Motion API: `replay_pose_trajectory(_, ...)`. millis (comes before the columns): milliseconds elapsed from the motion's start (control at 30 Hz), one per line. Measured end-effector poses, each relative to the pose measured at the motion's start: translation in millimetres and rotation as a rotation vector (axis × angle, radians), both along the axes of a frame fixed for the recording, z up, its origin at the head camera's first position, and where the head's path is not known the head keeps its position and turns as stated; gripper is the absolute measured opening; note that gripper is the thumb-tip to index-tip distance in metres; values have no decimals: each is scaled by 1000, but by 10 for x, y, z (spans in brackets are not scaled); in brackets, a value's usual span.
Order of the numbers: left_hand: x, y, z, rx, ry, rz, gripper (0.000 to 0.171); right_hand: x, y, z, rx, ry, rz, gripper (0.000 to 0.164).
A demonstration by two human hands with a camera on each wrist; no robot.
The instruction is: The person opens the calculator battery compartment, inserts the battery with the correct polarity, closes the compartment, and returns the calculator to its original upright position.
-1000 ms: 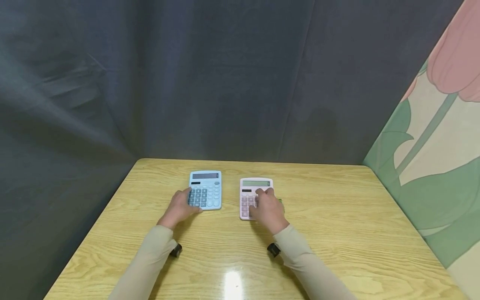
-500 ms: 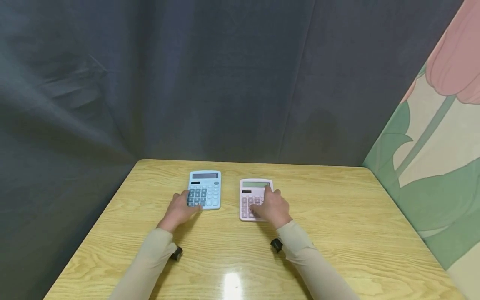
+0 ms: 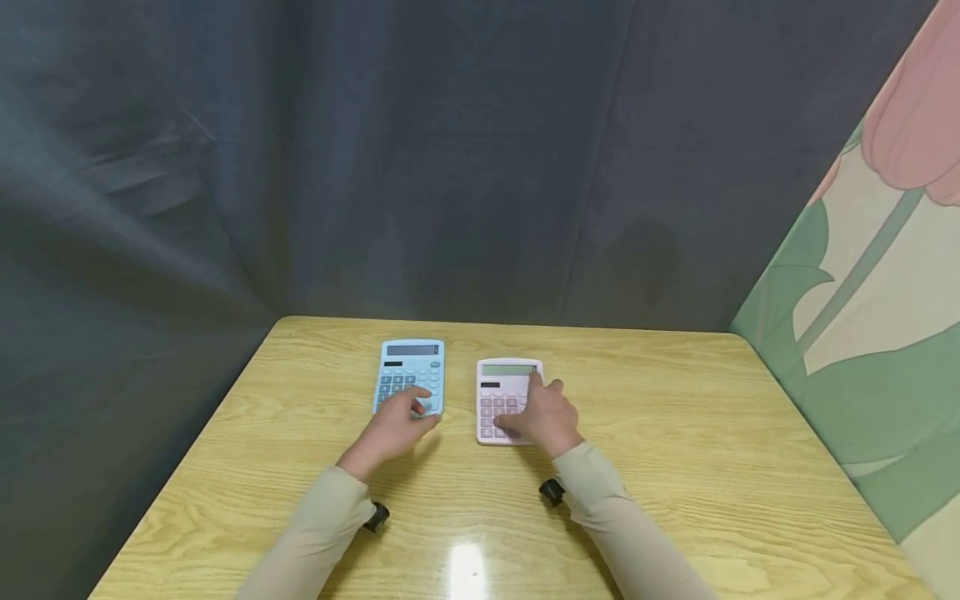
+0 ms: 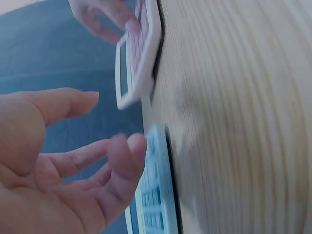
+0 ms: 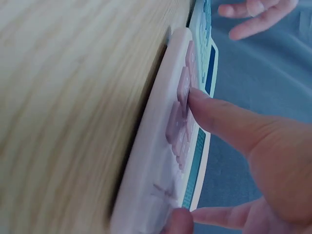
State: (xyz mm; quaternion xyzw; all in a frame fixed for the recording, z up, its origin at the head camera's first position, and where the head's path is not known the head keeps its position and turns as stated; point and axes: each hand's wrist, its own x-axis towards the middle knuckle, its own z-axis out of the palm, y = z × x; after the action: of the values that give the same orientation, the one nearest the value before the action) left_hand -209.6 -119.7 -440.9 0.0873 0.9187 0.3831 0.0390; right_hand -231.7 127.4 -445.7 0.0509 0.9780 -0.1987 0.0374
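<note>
On the table lie a light-blue calculator (image 3: 411,372) on the left and a pink calculator (image 3: 489,407) on the right, displays toward the back. My left hand (image 3: 393,427) is over the near edge of the blue one. Its fingers bend loosely, the thumb stands apart, and nothing is held; whether a fingertip touches the calculator I cannot tell. My right hand (image 3: 549,419) rests over the right side of the pink calculator. In the right wrist view its thumb (image 5: 214,113) lies on the keys, while other fingertips are at the calculator's side and display end. Some lower right keys are hidden.
The wooden table (image 3: 675,433) runs past both calculators on all sides. A dark curtain (image 3: 465,167) hangs behind and at the left. A wall with painted flowers (image 3: 855,275) borders the right. Each wrist wears a small black camera (image 3: 552,492).
My left hand has moved right, from the blue calculator's left side to its near edge. The right hand's index finger has stretched toward the display. The pink calculator has shifted slightly left.
</note>
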Motion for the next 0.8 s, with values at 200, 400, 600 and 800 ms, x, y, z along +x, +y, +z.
replay_pose_trajectory(200, 63, 187, -17, 132, -72, -90, 47, 4, -32, 16, -1, -28, 2, 118)
replay_pose_trajectory(400, 104, 271, -43, 228, -96, -123, 46, 38, -26, 35, -31, -32, -9, 119)
replay_pose_trajectory(600, 112, 307, -75, 246, -97, -168, 48, 79, -31, 47, -64, -29, -10, 116)
replay_pose_trajectory(800, 113, 359, -88, 241, -146, -200, 50, 100, -34, 104, -97, -14, -7, 107)
